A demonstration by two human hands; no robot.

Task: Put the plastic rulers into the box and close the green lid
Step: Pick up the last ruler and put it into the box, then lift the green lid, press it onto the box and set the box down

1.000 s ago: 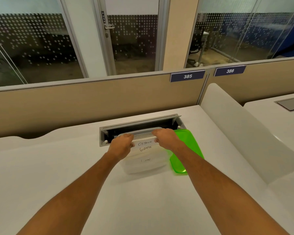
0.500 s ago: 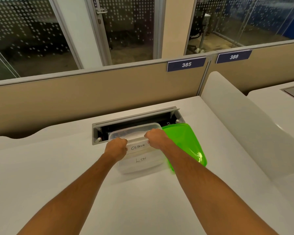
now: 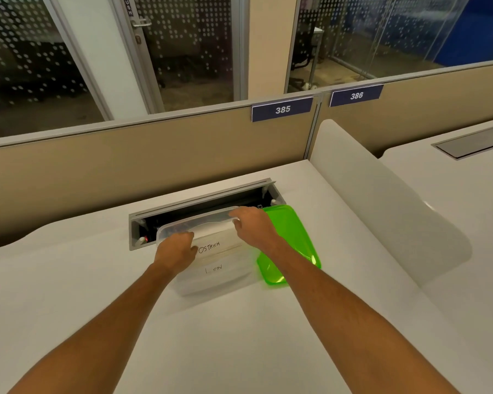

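The white desk (image 3: 239, 336) carried everything near its back edge, just in front of the open cable slot (image 3: 202, 206). The clear plastic box (image 3: 219, 280) sat there, and the green lid (image 3: 291, 245) lay flat touching its right side, still off. A moment before, both hands held white strips with animal names higher up; now the plastic rulers (image 3: 211, 247) had sunk lower into the box, with fewer words showing. The left hand (image 3: 175, 250) was curled shut on the rulers' left end. The right hand (image 3: 254, 226) pinched their right end. The rulers were almost in, so closing the lid probably came next.
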